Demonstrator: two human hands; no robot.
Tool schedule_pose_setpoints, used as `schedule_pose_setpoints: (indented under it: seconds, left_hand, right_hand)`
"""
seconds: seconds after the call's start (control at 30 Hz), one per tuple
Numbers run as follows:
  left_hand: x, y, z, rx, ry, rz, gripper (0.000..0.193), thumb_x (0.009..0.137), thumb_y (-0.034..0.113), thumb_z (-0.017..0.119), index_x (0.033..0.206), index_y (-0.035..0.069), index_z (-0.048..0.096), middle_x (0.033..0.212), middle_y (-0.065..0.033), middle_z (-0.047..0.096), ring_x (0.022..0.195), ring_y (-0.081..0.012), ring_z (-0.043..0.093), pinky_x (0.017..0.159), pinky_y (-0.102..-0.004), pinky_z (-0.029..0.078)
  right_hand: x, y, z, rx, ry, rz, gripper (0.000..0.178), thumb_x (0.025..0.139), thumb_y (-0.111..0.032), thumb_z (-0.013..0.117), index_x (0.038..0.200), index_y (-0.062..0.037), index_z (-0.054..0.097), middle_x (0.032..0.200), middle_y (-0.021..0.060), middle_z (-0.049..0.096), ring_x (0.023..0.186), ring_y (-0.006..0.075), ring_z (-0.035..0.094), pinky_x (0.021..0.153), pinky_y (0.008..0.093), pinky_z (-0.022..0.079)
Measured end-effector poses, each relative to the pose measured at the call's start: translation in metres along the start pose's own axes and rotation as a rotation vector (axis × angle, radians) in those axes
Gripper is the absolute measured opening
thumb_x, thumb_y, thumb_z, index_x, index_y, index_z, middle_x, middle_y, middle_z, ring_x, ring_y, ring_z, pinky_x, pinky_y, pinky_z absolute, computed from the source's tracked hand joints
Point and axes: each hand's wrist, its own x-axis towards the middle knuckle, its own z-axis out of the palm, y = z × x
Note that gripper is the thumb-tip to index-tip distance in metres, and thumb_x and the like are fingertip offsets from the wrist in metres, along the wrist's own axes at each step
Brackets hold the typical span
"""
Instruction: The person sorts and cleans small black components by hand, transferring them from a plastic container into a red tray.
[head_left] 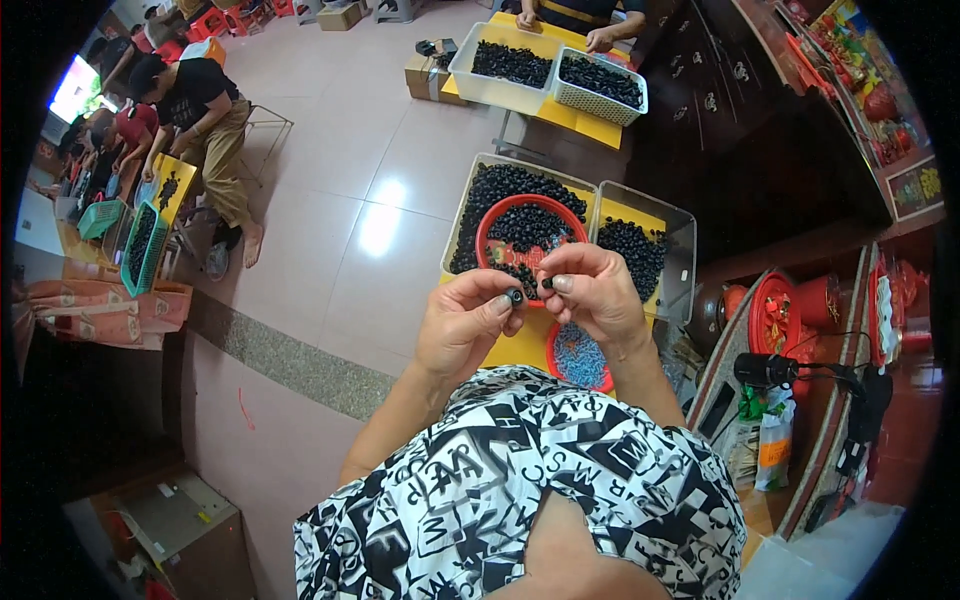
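Note:
Between the thumb and fingers of my left hand (462, 318) is a small round black part (515, 296) with a hole in its end. My right hand (600, 300) pinches a smaller black piece (547, 283) just beside it, the two apart by a short gap. Both hands are raised above a red basin (482, 240) that holds more black parts. This basin rests in a pale plastic bin (452, 225) heaped with round black parts. To its right stands a clear bin (688, 262) with similar parts. A red bowl (607, 383) of small blue-grey pieces sits below my right hand.
Yellow boards (520, 345) lie under the bins. Farther off, a person (570, 12) sits behind two more containers (505, 95) of black parts. At left, another person (205, 130) leans over a yellow table (178, 185). A cluttered shelf (800, 480) stands close on the right.

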Motion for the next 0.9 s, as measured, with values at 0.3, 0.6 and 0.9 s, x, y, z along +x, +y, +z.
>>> schedule_pose_setpoints:
  seconds: [0.3,0.6,0.9]
  left_hand:
    - [0.001,-0.004,0.008,0.023,-0.024,0.008,0.021,0.080,0.005,0.059,0.099,-0.002,0.056,0.086,-0.0110,0.060,0.071,-0.0165,0.056,0.063,-0.0262,0.046]
    - [-0.006,0.003,0.012,0.020,-0.097,0.039,0.021,0.081,0.002,0.057,0.101,-0.002,0.056,0.088,-0.0112,0.061,0.075,-0.0152,0.057,0.066,-0.0261,0.046]
    - [-0.012,0.004,0.012,0.108,-0.054,0.083,0.021,0.080,0.001,0.059,0.101,-0.003,0.056,0.087,-0.0100,0.061,0.074,-0.0130,0.057,0.066,-0.0232,0.047]
  right_hand:
    - [-0.026,-0.016,0.024,-0.298,0.066,-0.080,0.013,0.078,0.000,0.057,0.090,0.0035,0.059,0.075,0.0047,0.059,0.064,0.0077,0.056,0.054,0.0177,0.047]
    - [-0.024,-0.018,0.043,-0.374,0.063,-0.105,0.013,0.075,0.000,0.062,0.087,0.0029,0.059,0.073,0.0065,0.059,0.059,0.0084,0.055,0.050,0.0192,0.048]
    - [-0.023,-0.019,0.045,-0.436,-0.004,-0.087,0.010,0.076,0.000,0.061,0.085,0.0025,0.060,0.075,0.0038,0.058,0.061,0.0071,0.054,0.052,0.0184,0.045]
